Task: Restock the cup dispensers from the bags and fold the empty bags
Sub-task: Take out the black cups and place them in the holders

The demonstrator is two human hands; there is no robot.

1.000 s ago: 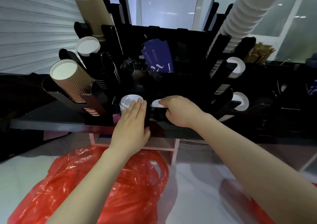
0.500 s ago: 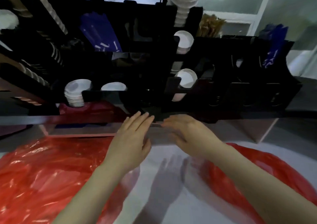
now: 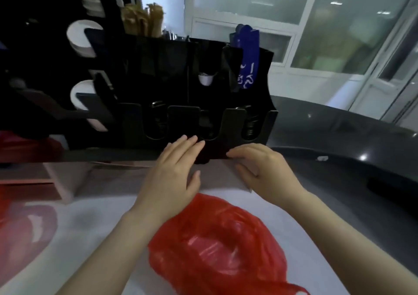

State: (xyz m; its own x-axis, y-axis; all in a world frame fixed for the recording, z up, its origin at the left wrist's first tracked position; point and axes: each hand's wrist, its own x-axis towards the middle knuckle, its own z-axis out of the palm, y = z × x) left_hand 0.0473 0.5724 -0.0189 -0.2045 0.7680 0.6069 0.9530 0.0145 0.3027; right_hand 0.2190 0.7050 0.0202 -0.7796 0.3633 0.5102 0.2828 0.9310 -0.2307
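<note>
Head view

Step in hand (judged): both hands are empty at the front of the cup dispenser, so the next supply must come from the red bag.

1. Lower both hands to the bag, which lies directly beneath the wrists on the white surface.
2. Open the bag mouth with one hand and lift the cup stack with the other. The thin film will cling and slide, so grip the stack and not the plastic.
3. Feed the stack into a vacant slot, rim outward, matching the white cups loaded at the rack's left end.

Hand state: the left hand is flat, its fingers straight and pressed together, tips at the dispenser base. The right hand has its fingers loosely curled and holds nothing. Whether either hand touches the table edge cannot be told.

Task item: the bag is crumpled, glossy and translucent, bulging in the middle; its contents cannot be made out. The black dispenser stands on the table, with blue sleeves and brown sticks rising from its top
</note>
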